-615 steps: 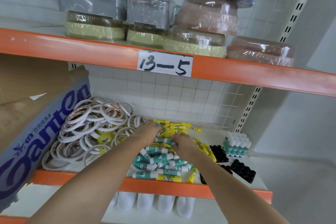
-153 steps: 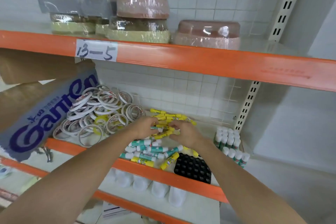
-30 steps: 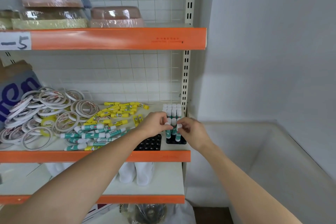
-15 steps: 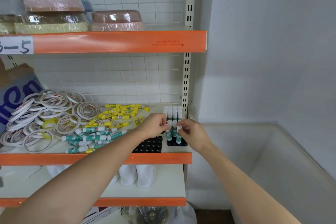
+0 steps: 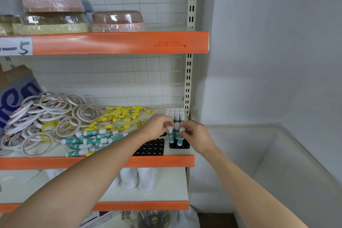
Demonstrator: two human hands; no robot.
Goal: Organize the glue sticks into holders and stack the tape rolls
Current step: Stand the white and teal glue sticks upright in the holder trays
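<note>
Both hands were at the right end of the middle shelf (image 5: 177,161), working over a black holder (image 5: 186,146) that sat at the shelf's front-right corner. The left hand (image 5: 157,126) had fingers curled, pinching the white cap of a teal glue stick (image 5: 171,134) standing upright in the holder. The right hand (image 5: 195,134) pinched the cap of another teal stick (image 5: 180,139) w/ thumb and fingertips; that stick leaned a bit, its base at the holder. A third stick stood between them. Just behind, a second batch of white-capped sticks (image 5: 174,113) stood upright in tight rows, near the shelf upright (image 5: 188,79).

Beside the holder, to its left, lay an unfilled black holder (image 5: 153,149) — holes showing, partly under the left forearm. Further left, loose teal glue sticks (image 5: 92,138) lay flat in a heap at the shelf front, w/ loose yellow glue sticks (image 5: 120,115) scattered behind them. At the far left — a big unstacked pile of tape rolls (image 5: 42,116), mostly white, one yellow roll (image 5: 48,127) among them, overlapping each other. A cardboard box (image 5: 16,89) w/ blue lettering stood at the left edge, touching the pile.

On the shelf above sat plastic-wrapped bowls (image 5: 118,20), stacked at left, and a handwritten label (image 5: 15,46) on its orange edge.
</note>
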